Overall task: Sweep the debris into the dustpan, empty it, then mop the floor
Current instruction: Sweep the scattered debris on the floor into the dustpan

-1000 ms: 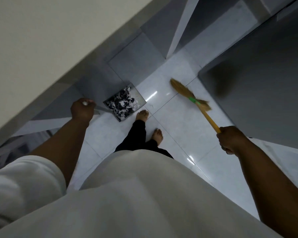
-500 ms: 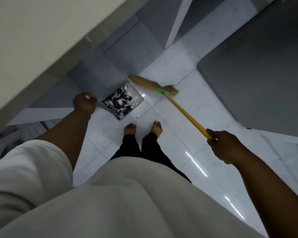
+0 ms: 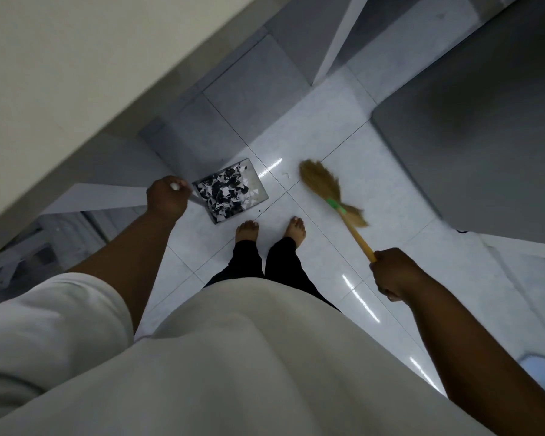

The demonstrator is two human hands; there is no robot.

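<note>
A grey metal dustpan (image 3: pixel 253 180) sits on the white tiled floor just ahead of my bare feet. It holds a pile of black and white paper scraps (image 3: pixel 227 192). My left hand (image 3: pixel 166 198) is closed around the dustpan's white-tipped handle at its left. My right hand (image 3: pixel 394 273) grips the yellow stick of a straw broom (image 3: pixel 321 184) with a green band. The bristles point toward the dustpan's right side, a short gap away. A tiny white scrap (image 3: pixel 286 175) lies on the tile between bristles and pan.
A pale wall (image 3: pixel 60 73) runs along the left with a grey skirting. A dark grey panel (image 3: pixel 472 136) fills the upper right. My feet (image 3: pixel 247 231) stand close behind the dustpan. Glossy floor tiles (image 3: pixel 375 199) stretch to the right.
The broom has swung from across the dustpan's far side to its right, bristles now pointing up-left. My left hand and the dustpan stayed nearly in place. My feet stand side by side.
</note>
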